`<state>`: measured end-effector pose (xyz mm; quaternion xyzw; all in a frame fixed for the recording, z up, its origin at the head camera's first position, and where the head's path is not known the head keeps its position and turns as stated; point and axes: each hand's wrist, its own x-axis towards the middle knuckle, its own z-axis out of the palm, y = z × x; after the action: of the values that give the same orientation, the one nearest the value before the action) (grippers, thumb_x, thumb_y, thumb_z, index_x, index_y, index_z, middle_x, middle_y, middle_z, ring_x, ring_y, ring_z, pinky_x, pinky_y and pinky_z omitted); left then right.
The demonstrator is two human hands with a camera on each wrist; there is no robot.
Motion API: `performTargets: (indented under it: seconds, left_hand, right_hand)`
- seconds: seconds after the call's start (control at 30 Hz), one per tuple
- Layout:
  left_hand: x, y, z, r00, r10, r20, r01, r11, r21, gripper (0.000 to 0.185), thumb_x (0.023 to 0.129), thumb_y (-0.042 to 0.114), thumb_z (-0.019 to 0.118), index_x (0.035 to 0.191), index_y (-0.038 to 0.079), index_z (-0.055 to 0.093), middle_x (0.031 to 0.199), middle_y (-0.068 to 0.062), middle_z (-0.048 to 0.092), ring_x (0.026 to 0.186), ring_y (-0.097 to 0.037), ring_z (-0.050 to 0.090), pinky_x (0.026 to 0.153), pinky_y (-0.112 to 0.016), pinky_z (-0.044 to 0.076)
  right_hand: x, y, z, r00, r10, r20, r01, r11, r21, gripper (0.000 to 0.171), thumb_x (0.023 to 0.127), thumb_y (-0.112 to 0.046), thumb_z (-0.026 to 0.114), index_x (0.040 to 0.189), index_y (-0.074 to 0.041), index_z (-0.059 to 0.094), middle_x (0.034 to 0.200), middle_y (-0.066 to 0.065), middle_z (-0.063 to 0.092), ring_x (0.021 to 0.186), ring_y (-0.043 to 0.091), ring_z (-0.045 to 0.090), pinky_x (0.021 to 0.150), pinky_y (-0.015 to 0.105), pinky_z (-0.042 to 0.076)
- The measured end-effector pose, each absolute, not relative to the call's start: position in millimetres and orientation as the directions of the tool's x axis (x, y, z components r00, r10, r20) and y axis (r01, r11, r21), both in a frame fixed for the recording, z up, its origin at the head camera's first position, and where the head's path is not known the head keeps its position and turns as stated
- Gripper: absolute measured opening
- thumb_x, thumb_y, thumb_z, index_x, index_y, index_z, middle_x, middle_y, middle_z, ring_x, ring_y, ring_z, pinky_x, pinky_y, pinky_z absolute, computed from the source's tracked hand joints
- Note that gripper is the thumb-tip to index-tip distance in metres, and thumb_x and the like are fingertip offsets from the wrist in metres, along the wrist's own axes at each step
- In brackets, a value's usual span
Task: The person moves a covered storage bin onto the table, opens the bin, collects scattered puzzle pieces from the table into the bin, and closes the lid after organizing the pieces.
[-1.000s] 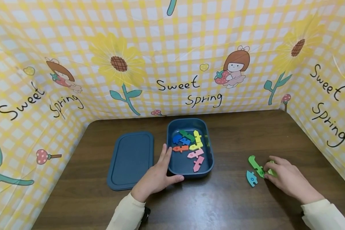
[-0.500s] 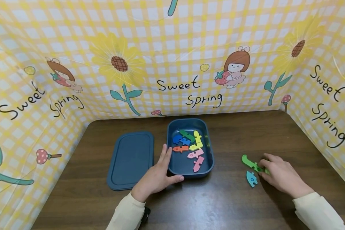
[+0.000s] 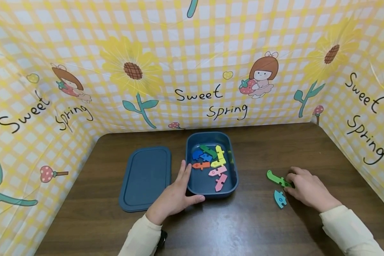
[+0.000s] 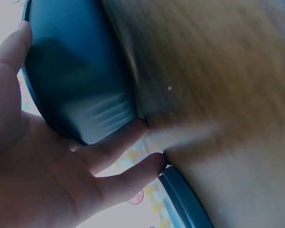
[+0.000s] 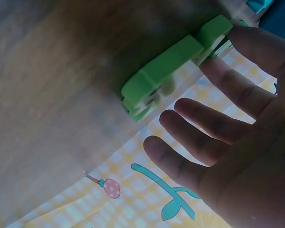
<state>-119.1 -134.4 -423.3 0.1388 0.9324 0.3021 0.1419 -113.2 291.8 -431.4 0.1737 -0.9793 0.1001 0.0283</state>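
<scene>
The right hand (image 3: 307, 190) rests its straight fingertips on the green piece (image 3: 276, 178), flat on the table (image 3: 259, 227) beside a blue piece (image 3: 280, 198). It looks light, stiff and thin; probably easiest pinched by its edges. The left hand (image 3: 174, 197) lies open against the box (image 3: 230, 188).

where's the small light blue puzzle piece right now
In the head view the small light blue puzzle piece lies flat on the brown wooden table, right of the dark blue tray, just below the green puzzle piece and beside the right hand.
</scene>
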Motion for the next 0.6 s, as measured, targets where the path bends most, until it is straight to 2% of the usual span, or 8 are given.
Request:
performTargets:
  seconds: [0.17,0.37,0.6]
  left_hand:
    - [-118.7,-134.6,-422.0,-0.921,0.343,-0.186,0.167,0.777,0.607,0.115,0.083,0.068,0.07,0.165,0.021,0.004,0.168,0.001,-0.014,0.118,-0.042,0.06,0.087,-0.052,0.053]
    - [-119.2,-135.2,-421.7,-0.921,0.343,-0.185,0.167,0.775,0.609,0.115,0.083,0.068,0.07,0.165,0.022,0.004,0.168,0.002,-0.014,0.119,-0.042,0.059,0.086,-0.052,0.054]
    - [-118.9,-135.6,-422.5,-0.922,0.344,-0.18,0.171,0.776,0.607,0.115,0.083,0.068,0.07,0.165,0.021,0.004,0.169,-0.001,-0.012,0.122,-0.043,0.057,0.088,-0.054,0.053]
  right_hand:
    - [-116.1,291.3,-429.1,-0.94,-0.333,0.077,-0.342,0.92,-0.192,0.015,0.082,-0.013,0.084,0.082,-0.013,0.069,0.119,0.031,0.059,0.095,0.046,0.061,0.063,0.053,0.05]
    - [-120.5,288.4,-422.9,-0.936,-0.328,0.128,-0.35,0.903,-0.249,0.013,0.084,-0.01,0.081,0.085,-0.007,0.068,0.127,0.04,0.054,0.109,0.055,0.057,0.08,0.061,0.049]
    - [-125.7,281.4,-413.5,-0.932,-0.318,0.175,-0.36,0.874,-0.328,0.01,0.089,-0.012,0.076,0.092,-0.006,0.07,0.135,0.036,0.051,0.117,0.053,0.054,0.089,0.062,0.046]
